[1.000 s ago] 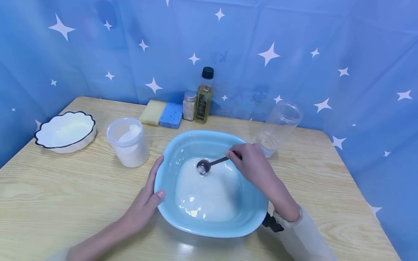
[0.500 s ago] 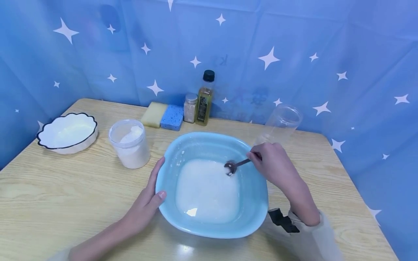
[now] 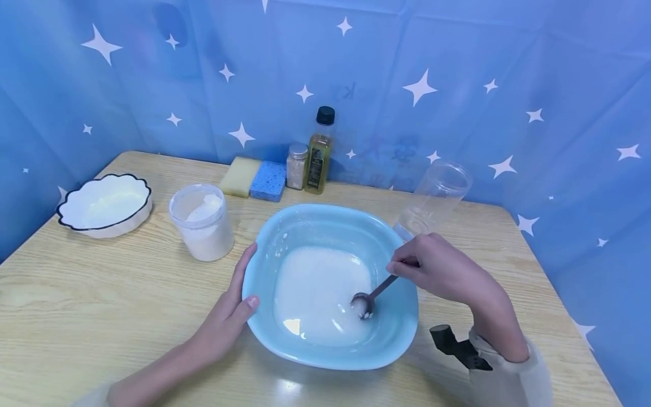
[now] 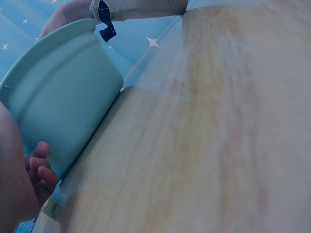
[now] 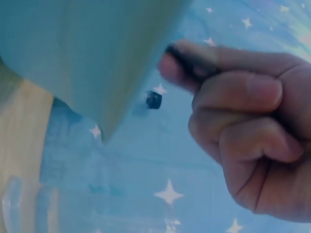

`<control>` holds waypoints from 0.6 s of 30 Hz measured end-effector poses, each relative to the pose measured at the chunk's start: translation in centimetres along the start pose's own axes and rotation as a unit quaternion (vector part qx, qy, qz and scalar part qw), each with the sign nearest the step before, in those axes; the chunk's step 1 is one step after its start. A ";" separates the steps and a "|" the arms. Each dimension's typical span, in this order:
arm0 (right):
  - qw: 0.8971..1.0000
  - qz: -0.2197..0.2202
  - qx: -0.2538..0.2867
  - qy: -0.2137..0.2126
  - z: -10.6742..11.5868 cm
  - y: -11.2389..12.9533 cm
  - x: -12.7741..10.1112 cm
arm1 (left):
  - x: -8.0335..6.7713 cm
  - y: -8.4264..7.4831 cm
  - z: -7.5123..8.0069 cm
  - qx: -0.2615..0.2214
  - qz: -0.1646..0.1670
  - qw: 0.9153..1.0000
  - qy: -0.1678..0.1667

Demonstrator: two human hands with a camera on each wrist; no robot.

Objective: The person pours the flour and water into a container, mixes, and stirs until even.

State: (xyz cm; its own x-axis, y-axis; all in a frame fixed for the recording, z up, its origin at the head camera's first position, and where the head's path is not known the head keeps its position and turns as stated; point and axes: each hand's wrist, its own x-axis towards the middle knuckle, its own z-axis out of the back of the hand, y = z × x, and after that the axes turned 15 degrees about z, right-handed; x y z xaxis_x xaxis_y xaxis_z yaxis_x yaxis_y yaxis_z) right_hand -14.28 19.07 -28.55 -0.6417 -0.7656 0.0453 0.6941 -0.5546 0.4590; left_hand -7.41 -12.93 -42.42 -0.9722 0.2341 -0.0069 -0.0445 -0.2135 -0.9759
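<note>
Two hands at basin, left hand flat against its rim as before, right hand pinching spoon, now swept to near right of liquid

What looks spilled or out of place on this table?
Nothing much. White splashes dot the inner wall of the blue basin near its far left corner, but none show on the table. The right hand holds a spoon in the milky liquid; the left hand rests against the rim.
</note>
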 end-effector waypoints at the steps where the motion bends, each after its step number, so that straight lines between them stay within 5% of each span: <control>1: 1.000 0.010 0.009 0.003 -0.1 0.0 0.1 | 0.0 0.0 0.0 0.000 -0.001 1.000 -0.001; 5: 0.999 0.024 0.028 0.001 -0.9 -0.1 0.6 | 0.0 0.1 -0.1 -0.004 0.002 1.000 0.003; 13: 0.993 -0.024 -0.077 -0.085 -1.2 -0.3 0.5 | 0.1 0.2 -0.2 0.003 0.012 1.000 0.004; 18: 0.996 -0.018 -0.070 -0.060 -0.4 -0.5 0.2 | 0.0 0.2 0.0 0.006 0.003 1.000 -0.002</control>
State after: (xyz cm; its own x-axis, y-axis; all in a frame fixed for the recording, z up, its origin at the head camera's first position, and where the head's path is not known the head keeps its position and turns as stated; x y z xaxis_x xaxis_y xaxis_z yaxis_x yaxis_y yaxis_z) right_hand -14.58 19.07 -29.10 -0.6956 -0.7044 0.1410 0.7031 -0.6273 0.3348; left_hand -7.43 -12.93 -42.57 -0.9732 0.2297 -0.0124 -0.0410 -0.2266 -0.9731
